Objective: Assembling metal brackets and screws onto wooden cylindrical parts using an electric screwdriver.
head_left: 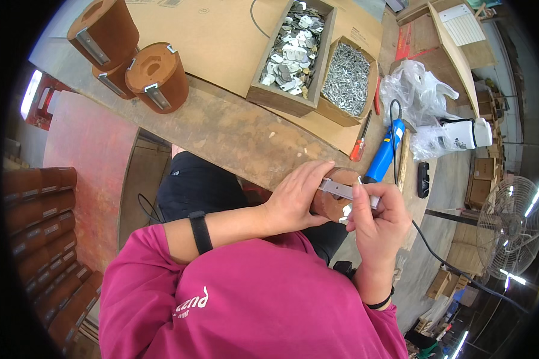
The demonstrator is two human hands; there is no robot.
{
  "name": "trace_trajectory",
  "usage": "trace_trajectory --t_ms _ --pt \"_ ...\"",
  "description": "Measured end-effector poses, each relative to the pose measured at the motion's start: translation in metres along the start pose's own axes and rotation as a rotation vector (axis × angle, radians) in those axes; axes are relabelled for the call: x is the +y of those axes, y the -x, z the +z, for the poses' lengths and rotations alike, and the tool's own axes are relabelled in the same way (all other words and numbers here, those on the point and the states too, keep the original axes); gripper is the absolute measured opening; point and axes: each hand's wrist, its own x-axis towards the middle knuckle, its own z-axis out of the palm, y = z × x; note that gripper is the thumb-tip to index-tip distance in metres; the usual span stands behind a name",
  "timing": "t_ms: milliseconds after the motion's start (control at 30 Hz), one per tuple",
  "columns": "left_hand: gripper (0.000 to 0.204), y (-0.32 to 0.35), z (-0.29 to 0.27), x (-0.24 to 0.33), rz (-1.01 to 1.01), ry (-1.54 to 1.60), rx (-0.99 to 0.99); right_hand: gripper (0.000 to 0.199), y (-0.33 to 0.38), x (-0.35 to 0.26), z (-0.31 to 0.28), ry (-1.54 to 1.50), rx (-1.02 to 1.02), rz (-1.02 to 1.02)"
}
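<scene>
At the bench's near edge my left hand (pixel 297 194) is wrapped round a reddish-brown cylinder (pixel 329 206) like those standing on the bench. A flat grey metal strip (pixel 339 189) lies across its top. A small shiny metal piece (pixel 346 212) shows at the cylinder's side. My right hand (pixel 378 215) is closed in a pinch over the strip's right end. What its fingertips grip is too small to make out. Several reddish-brown cylinders (pixel 157 78) with metal clips stand at the back left, one stacked on another.
On the bench (pixel 233 122) sit a wooden tray (pixel 284 99) of metal plates and a cardboard box (pixel 335 112) of screws. Nearby are a red-handled screwdriver (pixel 358 149), a blue corded power tool (pixel 386 149), plastic bags (pixel 416 90) and a white bottle (pixel 466 133). More cylinders (pixel 48 224) are stacked left.
</scene>
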Motion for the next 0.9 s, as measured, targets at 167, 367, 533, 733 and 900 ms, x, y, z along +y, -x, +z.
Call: trace_trajectory --t_ms 167,367,533,733,900 --pt "0.088 0.001 -0.001 0.0 -0.012 -0.006 -0.006 0.014 -0.003 -0.001 -0.001 0.208 -0.047 -0.099" --pt "0.09 0.001 0.001 -0.001 0.002 0.021 0.021 0.016 -0.007 -0.006 -0.003 0.239 -0.102 -0.013" --pt "0.091 0.002 0.002 -0.002 0.014 0.015 0.023 0.016 -0.006 -0.011 -0.002 0.29 -0.096 -0.092" --pt "0.091 0.001 0.0 -0.001 -0.003 0.023 0.01 0.017 -0.007 -0.013 0.002 0.393 -0.04 -0.22" --pt "0.091 0.002 0.002 -0.002 0.006 0.014 0.017 0.018 -0.009 -0.015 0.001 -0.013 -0.083 0.238"
